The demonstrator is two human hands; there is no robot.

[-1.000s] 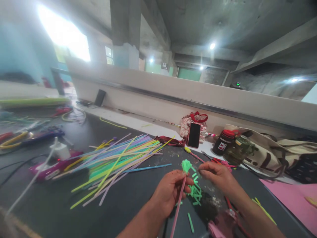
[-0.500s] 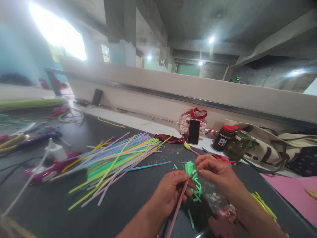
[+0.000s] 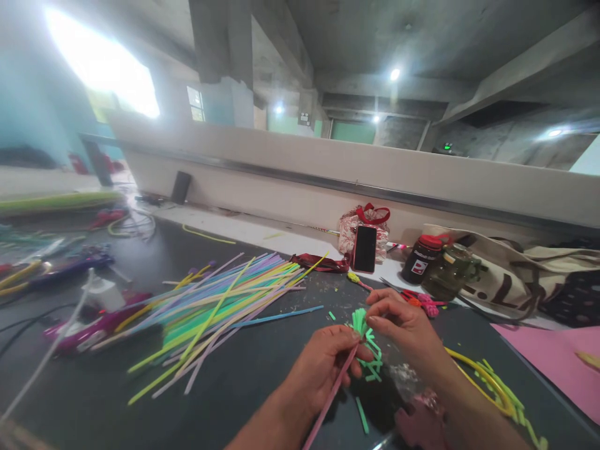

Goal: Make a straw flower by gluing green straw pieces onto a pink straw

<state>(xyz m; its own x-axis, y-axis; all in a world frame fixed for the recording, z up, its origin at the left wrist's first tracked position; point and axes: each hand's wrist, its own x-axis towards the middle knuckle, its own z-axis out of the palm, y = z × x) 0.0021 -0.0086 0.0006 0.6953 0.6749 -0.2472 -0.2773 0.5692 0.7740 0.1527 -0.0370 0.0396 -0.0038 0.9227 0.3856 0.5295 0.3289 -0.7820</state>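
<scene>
My left hand (image 3: 328,362) is closed around a pink stem (image 3: 330,400) and the base of a green tuft (image 3: 359,322), low and right of centre. The tuft fans upward out of its fingertips. My right hand (image 3: 398,315) is bent at the tuft's right side, its thumb and fingertips close together at the green strands; whether it pinches one is too small to tell. Short green pieces (image 3: 374,365) lie on the dark table under and beside the hands, and one longer green piece (image 3: 362,415) lies nearer the front.
Long pastel sticks (image 3: 220,306) are piled to the left. A glue gun (image 3: 94,322) is farther left. Behind stand a phone (image 3: 365,249), a dark bottle (image 3: 420,259) and a canvas bag (image 3: 497,275). Pink paper (image 3: 553,356) and yellow strips (image 3: 499,390) are at the right.
My right hand has shifted slightly left and down, nearer the green tuft. My left hand still holds the pink stem. More yellow strips show beside my right forearm.
</scene>
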